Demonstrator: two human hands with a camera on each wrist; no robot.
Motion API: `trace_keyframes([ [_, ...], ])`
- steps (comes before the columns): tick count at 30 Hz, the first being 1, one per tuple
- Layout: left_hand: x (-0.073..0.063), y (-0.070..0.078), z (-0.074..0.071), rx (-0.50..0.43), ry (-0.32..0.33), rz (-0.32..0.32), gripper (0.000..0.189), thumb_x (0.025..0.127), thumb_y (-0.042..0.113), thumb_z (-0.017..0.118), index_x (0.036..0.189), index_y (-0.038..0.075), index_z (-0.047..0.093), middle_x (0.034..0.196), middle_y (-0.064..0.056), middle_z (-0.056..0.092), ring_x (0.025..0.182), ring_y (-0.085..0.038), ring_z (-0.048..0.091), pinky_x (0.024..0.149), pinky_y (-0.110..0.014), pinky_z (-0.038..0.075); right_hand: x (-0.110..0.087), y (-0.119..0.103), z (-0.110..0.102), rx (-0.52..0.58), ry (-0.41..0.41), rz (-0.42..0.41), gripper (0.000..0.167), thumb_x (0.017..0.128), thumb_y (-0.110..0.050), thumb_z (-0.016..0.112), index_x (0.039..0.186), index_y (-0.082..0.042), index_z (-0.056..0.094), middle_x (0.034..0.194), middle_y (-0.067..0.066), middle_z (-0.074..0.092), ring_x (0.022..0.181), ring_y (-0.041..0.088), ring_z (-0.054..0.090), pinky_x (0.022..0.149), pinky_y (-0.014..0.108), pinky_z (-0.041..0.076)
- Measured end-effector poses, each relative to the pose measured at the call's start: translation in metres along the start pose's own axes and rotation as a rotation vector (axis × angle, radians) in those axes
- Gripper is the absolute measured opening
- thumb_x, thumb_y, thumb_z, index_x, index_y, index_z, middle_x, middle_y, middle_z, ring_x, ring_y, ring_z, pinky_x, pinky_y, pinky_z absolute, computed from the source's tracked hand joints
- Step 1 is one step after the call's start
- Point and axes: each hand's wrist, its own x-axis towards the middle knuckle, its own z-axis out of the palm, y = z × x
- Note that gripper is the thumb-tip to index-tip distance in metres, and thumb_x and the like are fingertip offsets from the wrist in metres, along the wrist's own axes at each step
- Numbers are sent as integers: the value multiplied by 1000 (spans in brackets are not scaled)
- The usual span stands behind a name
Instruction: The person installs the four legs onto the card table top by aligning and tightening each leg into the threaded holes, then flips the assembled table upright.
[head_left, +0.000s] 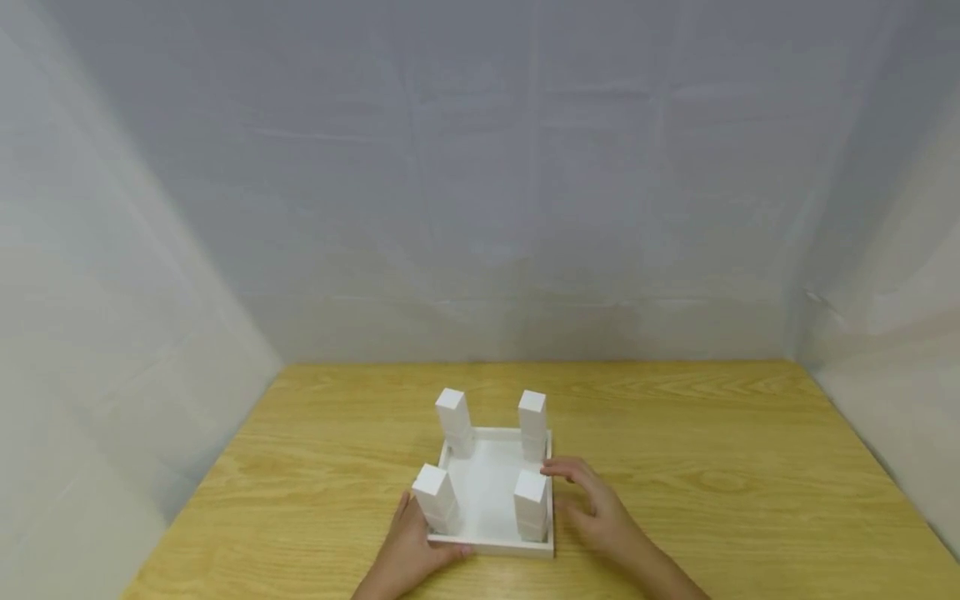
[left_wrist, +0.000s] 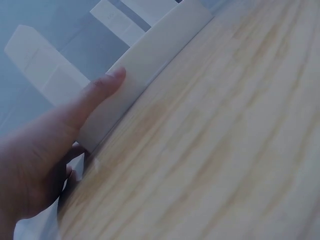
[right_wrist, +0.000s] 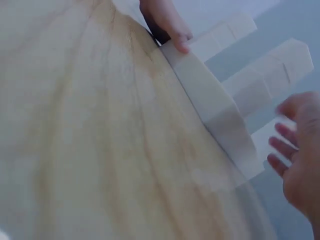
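Note:
A shallow white tray (head_left: 491, 492) with a low rim lies on the table, a stack of white blocks in each corner. In the head view these are the front left stack (head_left: 437, 500), front right stack (head_left: 531, 505), back left stack (head_left: 454, 422) and back right stack (head_left: 533, 424). My left hand (head_left: 408, 542) grips the tray's front left corner, thumb (left_wrist: 112, 77) against the front wall and the other fingers partly hidden at the side. Beside the tray's right wall, my right hand (head_left: 600, 508) has loosely bent fingers near the front right stack and holds nothing.
The yellow wood-grain table (head_left: 750, 467) extends to both sides of the tray. Pale sheeting hangs as a back wall (head_left: 525, 208), a left wall (head_left: 112, 333) and a right wall (head_left: 892, 333) around it.

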Motion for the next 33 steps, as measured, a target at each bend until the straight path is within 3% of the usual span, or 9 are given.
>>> trace_keyframes([
  [3, 0, -3, -1, 17, 7, 18, 92, 60, 55, 78, 128, 2, 47, 124, -10, 54, 125, -30, 36, 106, -52, 8, -13, 11, 0, -273, -49, 36, 56, 72, 13, 62, 124, -4, 52, 129, 18, 46, 118, 34, 43, 93, 46, 41],
  [6, 0, -5, -2, 32, 0, 21, 94, 59, 54, 79, 128, 0, 45, 125, -12, 53, 124, -30, 38, 107, -51, 9, -21, 18, 3, -389, -130, 137, 65, 68, -1, 68, 129, -8, 49, 137, 16, 41, 122, 35, 39, 94, 55, 36],
  [9, 0, -6, -2, 37, -2, 22, 95, 58, 51, 80, 128, -2, 45, 125, -14, 52, 123, -31, 39, 107, -51, 10, -23, 19, 5, -421, -186, 206, 73, 66, -16, 72, 134, -10, 46, 141, 13, 37, 124, 34, 38, 94, 56, 34],
  [15, 1, -6, -1, 26, 2, 28, 92, 56, 49, 81, 124, -3, 49, 122, -15, 55, 119, -33, 44, 105, -52, 11, -24, 17, 2, -435, -250, 246, 85, 61, -25, 76, 137, -8, 41, 145, 10, 31, 124, 32, 37, 95, 55, 34],
  [19, 2, -6, -1, 53, -8, 24, 89, 55, 46, 82, 122, -4, 51, 119, -16, 57, 116, -33, 47, 104, -54, 12, -26, 18, 1, -437, -293, 267, 92, 64, -41, 77, 139, -7, 37, 147, 9, 28, 125, 32, 34, 97, 56, 31],
  [24, 1, -6, -1, 94, 20, 32, 87, 54, 47, 82, 119, -2, 54, 115, -14, 60, 111, -31, 52, 104, -52, 16, -27, 18, 3, -447, -280, 269, 97, 66, -57, 72, 140, -5, 37, 146, 10, 29, 124, 34, 36, 97, 56, 31],
  [28, 1, -7, 0, 104, 54, 60, 85, 53, 47, 83, 117, -2, 55, 112, -12, 62, 108, -30, 54, 103, -51, 20, -27, 18, 5, -458, -262, 265, 97, 67, -58, 71, 139, -4, 36, 145, 12, 31, 123, 35, 38, 98, 56, 30],
  [33, 0, -6, 2, 43, 102, 27, 90, 52, 53, 81, 123, 4, 55, 119, -11, 59, 113, -31, 50, 100, -47, 32, -27, 19, 6, -480, -240, 266, 103, 64, -56, 74, 142, -5, 31, 139, 12, 40, 122, 33, 40, 100, 52, 31],
])
